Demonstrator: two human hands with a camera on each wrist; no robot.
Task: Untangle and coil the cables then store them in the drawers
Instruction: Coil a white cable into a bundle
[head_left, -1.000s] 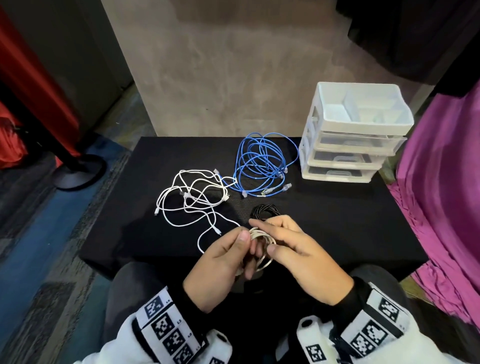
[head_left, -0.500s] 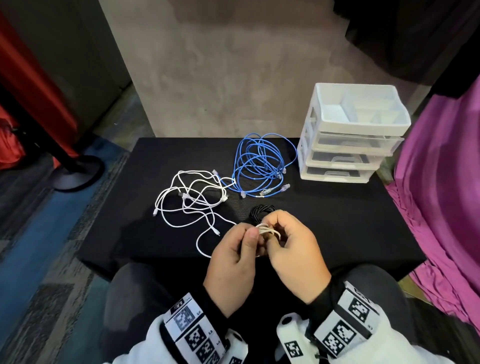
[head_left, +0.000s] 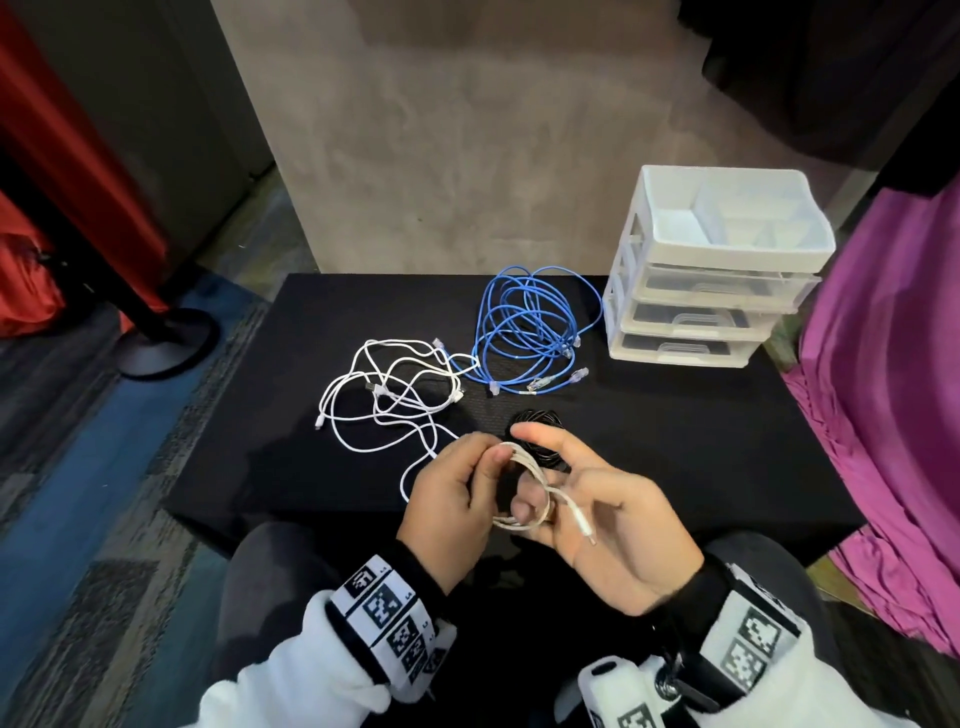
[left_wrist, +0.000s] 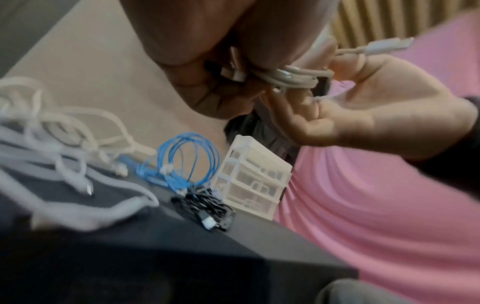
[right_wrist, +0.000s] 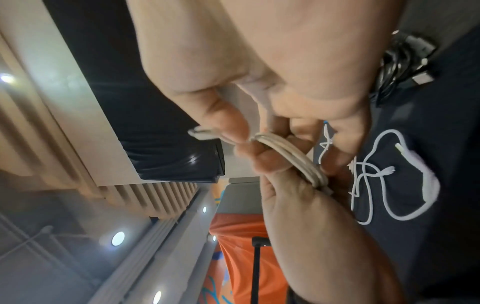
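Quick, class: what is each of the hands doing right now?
Left hand: pinches the small coiled off-white cable.
Right hand: mostly spread, thumb hooked through that coil.

Table (head_left: 675, 441): black. Held coil (head_left: 524, 467): off-white. Loose cable (head_left: 395, 395) at 10 o'clock of the coil: white. Cable (head_left: 530, 322) at 12 o'clock: blue, clear plugs. Bundle (head_left: 540, 421): black. Drawers (head_left: 711, 270) at 1 o'clock: white frame, clear fronts. Cloth (head_left: 883, 389) at 3 o'clock: magenta. Wristbands (head_left: 389, 608): black-and-white square codes.
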